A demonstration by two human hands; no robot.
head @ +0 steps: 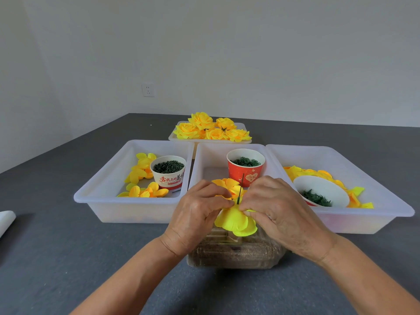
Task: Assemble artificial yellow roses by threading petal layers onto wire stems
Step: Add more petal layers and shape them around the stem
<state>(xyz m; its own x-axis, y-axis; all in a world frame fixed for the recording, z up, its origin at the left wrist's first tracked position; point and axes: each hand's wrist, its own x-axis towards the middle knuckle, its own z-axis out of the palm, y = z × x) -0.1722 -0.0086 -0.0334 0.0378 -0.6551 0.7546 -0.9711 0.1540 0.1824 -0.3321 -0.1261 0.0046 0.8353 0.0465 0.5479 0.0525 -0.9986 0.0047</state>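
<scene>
A yellow petal layer [236,225] hangs upside down between my hands, with a thin green wire stem [240,189] sticking up through its middle. My left hand [197,214] pinches the petal layer from the left. From the right, my right hand [279,208] pinches it close to the stem. Both hands hover above a clear box [236,253] with a brown filling, at the near edge of the middle tray [204,160]. More orange-yellow petals [229,184] lie just behind my fingers.
Three white trays stand side by side. The left tray [109,178] holds loose petals [141,171] and a cup of green parts [168,170]. A red cup [246,165] of green rings sits in the middle tray; the right tray [363,178] has a white bowl [321,192]. Finished roses [211,129] lie behind.
</scene>
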